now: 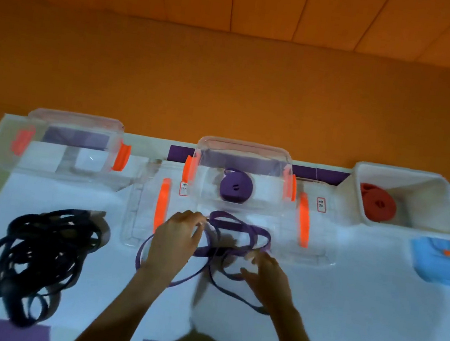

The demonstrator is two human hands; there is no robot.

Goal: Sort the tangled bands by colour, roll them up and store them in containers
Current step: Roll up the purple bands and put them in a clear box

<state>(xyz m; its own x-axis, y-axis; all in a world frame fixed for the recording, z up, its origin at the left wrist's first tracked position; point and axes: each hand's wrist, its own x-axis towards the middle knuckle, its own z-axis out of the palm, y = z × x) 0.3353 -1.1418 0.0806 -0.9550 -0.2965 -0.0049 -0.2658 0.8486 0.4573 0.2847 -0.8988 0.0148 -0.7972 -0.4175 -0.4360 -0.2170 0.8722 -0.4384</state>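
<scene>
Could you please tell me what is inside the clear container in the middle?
The middle clear container holds one rolled purple band. Nothing else shows through its walls; whatever might lie beneath the roll is covered.

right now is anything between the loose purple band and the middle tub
Nothing visible. The loose purple band, under both hands, lies just in front of the open middle tub, which holds one rolled purple band. Only a flat clear lid lies between.

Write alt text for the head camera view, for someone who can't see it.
Two bare hands, left hand and right hand, work a loose purple band on a white table. Behind it, a clear box holds a purple roll, a white bin holds red rolls, and another clear box looks empty. Tangled black bands lie left.
</scene>
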